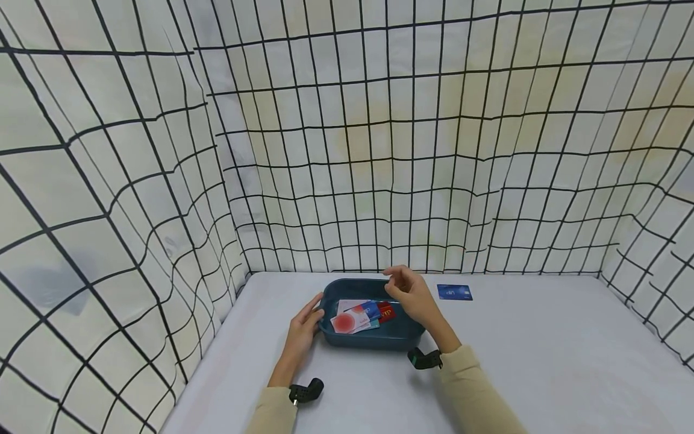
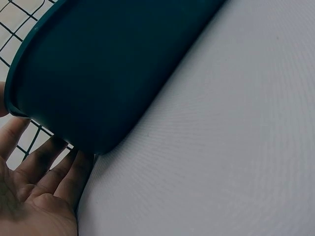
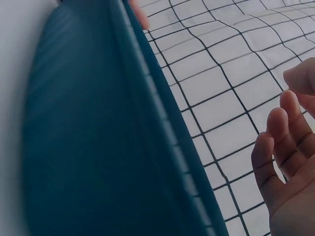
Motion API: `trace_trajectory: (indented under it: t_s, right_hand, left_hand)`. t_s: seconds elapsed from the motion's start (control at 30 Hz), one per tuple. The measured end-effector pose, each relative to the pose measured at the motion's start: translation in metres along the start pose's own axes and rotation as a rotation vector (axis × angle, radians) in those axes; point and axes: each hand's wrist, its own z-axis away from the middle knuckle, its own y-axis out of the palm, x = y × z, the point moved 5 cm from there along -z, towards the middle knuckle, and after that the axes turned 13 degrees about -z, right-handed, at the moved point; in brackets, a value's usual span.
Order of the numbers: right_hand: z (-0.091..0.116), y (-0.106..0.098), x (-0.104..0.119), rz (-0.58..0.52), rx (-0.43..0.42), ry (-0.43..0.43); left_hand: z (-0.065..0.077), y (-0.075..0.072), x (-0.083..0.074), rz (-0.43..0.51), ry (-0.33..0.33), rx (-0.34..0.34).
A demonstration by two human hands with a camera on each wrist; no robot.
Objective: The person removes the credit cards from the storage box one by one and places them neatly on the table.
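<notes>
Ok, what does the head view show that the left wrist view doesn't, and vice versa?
Only the head view: the cards in the blue-green bin, the loose blue card, the right hand and both sleeves. Only the left wrist view: the palm of the left hand. Both: that hand touching the bin, the white tabletop and the black grid.

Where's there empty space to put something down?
On the white table: a big patch right of the lone blue card, and one in front of the tray, between the sleeves. It's crowded at the tray: overlapping cards inside, right hand above, left hand touching its end.
</notes>
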Motion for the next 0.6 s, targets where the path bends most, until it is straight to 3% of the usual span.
trace_trajectory:
  t_s: [0.17, 0.3, 0.6]
  right_hand:
    - [0.004, 0.016, 0.004, -0.006, 0.051, 0.031]
    - [0.001, 0.025, -0.018, -0.029, 0.069, 0.007]
    - [0.005, 0.039, -0.023, 0.018, 0.111, 0.015]
  left_hand:
    - [0.0, 0.0, 0.0, -0.003, 0.002, 0.001]
    - [-0.001, -0.001, 0.0, 0.0, -0.003, 0.001]
    - [-0.001, 0.001, 0.0, -0.013, -0.003, -0.015]
